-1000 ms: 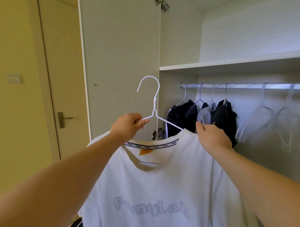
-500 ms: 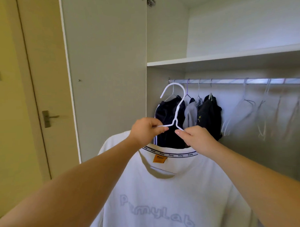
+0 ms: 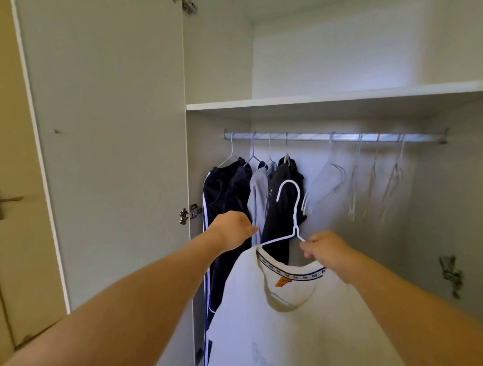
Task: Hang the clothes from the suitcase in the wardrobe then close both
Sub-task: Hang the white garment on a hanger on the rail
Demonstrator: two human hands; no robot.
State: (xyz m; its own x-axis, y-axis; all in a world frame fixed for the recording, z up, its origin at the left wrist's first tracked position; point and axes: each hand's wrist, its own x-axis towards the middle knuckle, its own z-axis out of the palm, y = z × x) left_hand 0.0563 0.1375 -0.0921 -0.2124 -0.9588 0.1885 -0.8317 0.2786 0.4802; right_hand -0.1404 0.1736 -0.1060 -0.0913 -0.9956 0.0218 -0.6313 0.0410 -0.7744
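A white T-shirt (image 3: 295, 331) with a dark-trimmed collar and an orange label hangs on a white wire hanger (image 3: 296, 205). My right hand (image 3: 327, 251) pinches the hanger's right arm just below the hook. To the hanger's left, my left hand (image 3: 234, 232) is off the wire, its fingers stretched towards the grey garment (image 3: 258, 193) on the rail. The hook is well below the metal rail (image 3: 342, 137) of the wardrobe, in front of the hung dark clothes (image 3: 227, 188). The suitcase is out of view.
The left wardrobe door (image 3: 110, 132) stands open beside me, with its hinge (image 3: 190, 213) near my left hand. Several bare hangers (image 3: 328, 179) fill the rail's right half. A white shelf (image 3: 314, 99) lies above the rail. The room door's handle (image 3: 5, 200) shows at far left.
I have moved closer to the wardrobe, carrying shirt and hanger right, in front of the hung clothes. My left hand has let go of the hanger; my right hand still holds it.
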